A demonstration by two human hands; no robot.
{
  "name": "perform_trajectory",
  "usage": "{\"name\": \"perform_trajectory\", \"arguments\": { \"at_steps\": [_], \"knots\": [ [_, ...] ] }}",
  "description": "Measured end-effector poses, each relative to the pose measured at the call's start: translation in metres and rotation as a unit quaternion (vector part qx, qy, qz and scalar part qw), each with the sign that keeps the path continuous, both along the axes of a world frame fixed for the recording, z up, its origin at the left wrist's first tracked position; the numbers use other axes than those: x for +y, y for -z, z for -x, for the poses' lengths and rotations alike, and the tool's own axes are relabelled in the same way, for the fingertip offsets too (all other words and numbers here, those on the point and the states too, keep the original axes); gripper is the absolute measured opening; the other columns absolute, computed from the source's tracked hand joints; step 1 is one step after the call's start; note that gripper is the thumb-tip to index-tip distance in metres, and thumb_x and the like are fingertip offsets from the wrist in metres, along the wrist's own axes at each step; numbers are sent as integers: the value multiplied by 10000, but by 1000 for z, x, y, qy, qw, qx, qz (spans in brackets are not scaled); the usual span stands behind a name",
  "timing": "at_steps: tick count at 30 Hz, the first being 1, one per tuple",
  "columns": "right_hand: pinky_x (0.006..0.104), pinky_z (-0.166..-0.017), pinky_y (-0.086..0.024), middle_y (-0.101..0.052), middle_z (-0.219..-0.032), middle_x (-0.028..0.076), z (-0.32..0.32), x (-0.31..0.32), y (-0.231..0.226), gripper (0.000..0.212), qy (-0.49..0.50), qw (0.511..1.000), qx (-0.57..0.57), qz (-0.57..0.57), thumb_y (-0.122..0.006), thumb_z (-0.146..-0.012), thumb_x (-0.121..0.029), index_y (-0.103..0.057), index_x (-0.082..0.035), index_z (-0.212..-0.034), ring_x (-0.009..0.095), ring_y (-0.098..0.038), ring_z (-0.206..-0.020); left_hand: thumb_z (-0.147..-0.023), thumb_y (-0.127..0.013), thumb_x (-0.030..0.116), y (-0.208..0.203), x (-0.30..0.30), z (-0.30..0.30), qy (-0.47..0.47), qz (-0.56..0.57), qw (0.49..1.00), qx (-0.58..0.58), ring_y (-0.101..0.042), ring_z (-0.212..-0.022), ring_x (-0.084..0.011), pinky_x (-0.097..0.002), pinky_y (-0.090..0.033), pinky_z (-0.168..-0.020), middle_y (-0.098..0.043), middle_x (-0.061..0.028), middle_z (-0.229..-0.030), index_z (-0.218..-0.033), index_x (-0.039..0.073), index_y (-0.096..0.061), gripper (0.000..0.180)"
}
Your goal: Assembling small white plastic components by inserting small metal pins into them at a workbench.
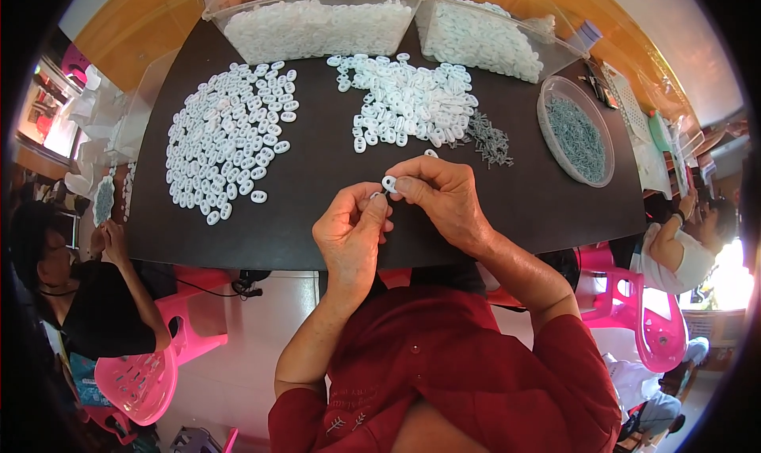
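Observation:
Above the near part of the dark table, my two hands meet fingertip to fingertip. My right hand (445, 198) pinches a small white oval plastic piece (389, 183) with holes between thumb and forefinger. Close below it, my left hand (349, 229) is closed in a pinch on a second small white piece (376, 196), mostly covered by the fingers. Something thin and dark shows between the two pieces, too small to name. Just beyond my right hand lies a heap of white two-holed oval pieces (412, 104), with a pile of thin grey screw-like pins (490, 140) beside it.
A wide spread of white ovals (222, 136) covers the table's left. Two clear bins (317, 29) (483, 37) of white pieces line the back. A round clear dish (609, 156) of grey pins stands right. People (95, 294) sit either side, by pink chairs (139, 382).

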State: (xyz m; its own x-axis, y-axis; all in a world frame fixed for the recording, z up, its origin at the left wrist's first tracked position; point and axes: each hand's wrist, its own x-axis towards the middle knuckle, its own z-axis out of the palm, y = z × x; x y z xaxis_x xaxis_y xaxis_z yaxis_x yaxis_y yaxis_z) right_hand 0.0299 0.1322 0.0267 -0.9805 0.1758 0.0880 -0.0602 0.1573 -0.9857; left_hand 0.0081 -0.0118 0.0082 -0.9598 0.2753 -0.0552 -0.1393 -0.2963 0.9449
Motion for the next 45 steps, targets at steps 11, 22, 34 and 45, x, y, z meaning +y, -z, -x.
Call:
{"name": "perform_trajectory", "arguments": {
  "at_steps": [11,22,34,45],
  "knots": [
    [265,-658,-466,-607,-789,52,-3,-7,9,103,8,992,67,-111,-600,-838,-9,-648,-6,-929,123,-571,-735,-879,-607,49,3,2,-4,-23,-15,999,33,-556,-612,-81,-191,-451,-510,-609,-47,-759,-1018,-38,-602,164],
    [302,-677,-462,-593,-837,85,-5,-10,6,249,3,942,169,-289,-613,-787,37,-642,-35,-1024,208,-558,-774,-882,-583,22,8,-2,0,2,-78,997,22,-585,-629,-121,-229,-482,-529,-614,-75,-773,-1127,-59,-572,259],
    [358,-662,-446,-571,-844,107,-5,-22,13,404,41,903,239,-356,-668,-661,-3,-588,26,-1057,260,-517,-744,-832,-574,-59,4,6,-3,-72,-131,987,-58,-601,-692,-114,-220,-488,-608,-652,-90,-855,-1052,-73,-616,224],
    [332,-587,-431,-565,-711,60,-7,-18,15,333,48,938,218,-264,-668,-671,17,-594,-18,-994,225,-505,-645,-868,-595,12,4,0,0,-24,-126,992,-16,-570,-675,-114,-230,-468,-610,-641,-78,-846,-1020,-65,-625,173]
  ]
}}
